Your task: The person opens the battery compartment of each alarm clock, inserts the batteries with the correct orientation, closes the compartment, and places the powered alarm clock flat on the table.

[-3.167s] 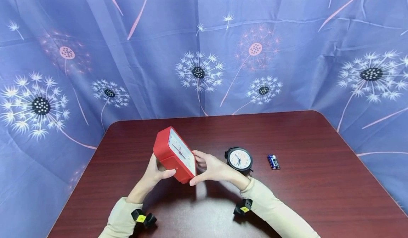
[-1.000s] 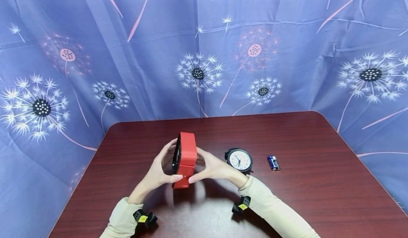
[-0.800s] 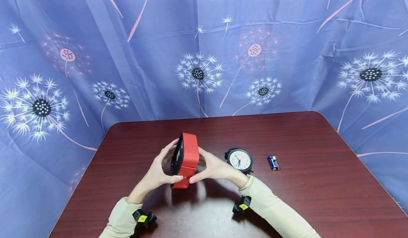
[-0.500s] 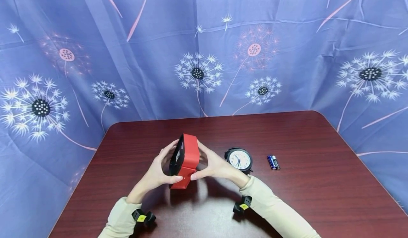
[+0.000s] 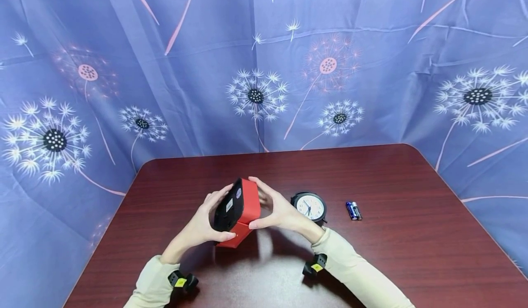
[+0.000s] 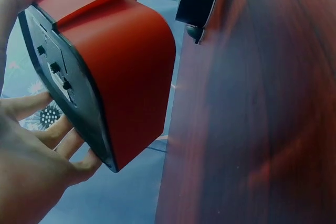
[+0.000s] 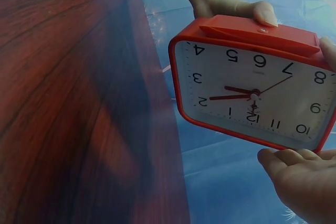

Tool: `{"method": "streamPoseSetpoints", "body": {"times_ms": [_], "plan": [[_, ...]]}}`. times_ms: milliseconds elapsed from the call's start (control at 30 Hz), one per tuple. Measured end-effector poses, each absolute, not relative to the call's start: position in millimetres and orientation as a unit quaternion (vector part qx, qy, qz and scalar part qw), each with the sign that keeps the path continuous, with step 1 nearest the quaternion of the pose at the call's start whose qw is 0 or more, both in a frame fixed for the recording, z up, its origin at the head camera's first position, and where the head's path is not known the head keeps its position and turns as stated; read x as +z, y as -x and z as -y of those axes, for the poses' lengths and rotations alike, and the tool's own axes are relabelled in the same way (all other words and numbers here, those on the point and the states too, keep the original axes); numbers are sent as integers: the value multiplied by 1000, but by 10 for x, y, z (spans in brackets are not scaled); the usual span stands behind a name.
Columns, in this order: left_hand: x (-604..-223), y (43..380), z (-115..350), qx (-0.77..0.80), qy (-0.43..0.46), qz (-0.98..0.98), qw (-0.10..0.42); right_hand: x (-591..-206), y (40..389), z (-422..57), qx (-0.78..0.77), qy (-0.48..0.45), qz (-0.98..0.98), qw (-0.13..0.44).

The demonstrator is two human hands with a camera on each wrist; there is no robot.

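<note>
Blue curtain (image 5: 198,69) with white and pink dandelion print hangs beyond the hands; under them we have a dark reddish-brown, wood-grain surface (image 5: 383,175). We see the red clock (image 5: 238,212) directly between the two hands, tilted, and it looks held up above the surface. Both hands are clamped on it.

Left hand (image 5: 198,224): thumb on the red side, fingers along the far edge of the black back (image 5: 232,216), which faces up and toward this hand. We can make out small knobs and a pale label on that back. Right hand (image 5: 282,211): thumb on a near corner, fingers at the opposite edge, on the dial side; from the head view we lose part of these fingers behind the casing.

Right wrist view gives us the white dial (image 7: 273,100), numerals upside down, red pointers, plus a raised red strip (image 7: 262,38) under the left thumb.

Just right of the right hand, by its wrist, we log a round black clock (image 5: 310,207) with its white face showing. Farther right, two batteries (image 5: 354,211) lie side by side. Cream sleeves (image 5: 360,271) on both arms, black wrist cameras (image 5: 183,282) with yellow labels below the hands.
</note>
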State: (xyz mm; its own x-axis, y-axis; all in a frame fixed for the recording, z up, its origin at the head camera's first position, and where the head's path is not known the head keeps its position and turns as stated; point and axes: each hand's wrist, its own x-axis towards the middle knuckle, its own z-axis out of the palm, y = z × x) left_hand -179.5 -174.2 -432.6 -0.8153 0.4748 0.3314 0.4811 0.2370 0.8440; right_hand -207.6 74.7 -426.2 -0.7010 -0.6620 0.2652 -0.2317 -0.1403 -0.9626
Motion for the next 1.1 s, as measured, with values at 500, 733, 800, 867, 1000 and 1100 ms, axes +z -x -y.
{"method": "streamPoseSetpoints", "body": {"times_ms": [500,733,800,867,1000,1100], "plan": [[-4335,1823,1794,-431,302,850,29,-4305,2106,-786,-617,340,-693,152],[-4277,1819,1816,-388,306,869,28,-4279,2084,-801,-584,335,-726,140],[-4272,1827,1819,-378,309,872,29,-4275,2083,-804,-570,339,-737,127],[-4271,1835,1817,-370,313,874,32,-4275,2082,-806,-553,343,-751,112],[-4272,1841,1811,-357,317,878,36,-4289,2078,-811,-503,350,-787,78],[-4276,1839,1805,-352,320,879,35,-4302,2075,-811,-472,353,-805,57]]}}
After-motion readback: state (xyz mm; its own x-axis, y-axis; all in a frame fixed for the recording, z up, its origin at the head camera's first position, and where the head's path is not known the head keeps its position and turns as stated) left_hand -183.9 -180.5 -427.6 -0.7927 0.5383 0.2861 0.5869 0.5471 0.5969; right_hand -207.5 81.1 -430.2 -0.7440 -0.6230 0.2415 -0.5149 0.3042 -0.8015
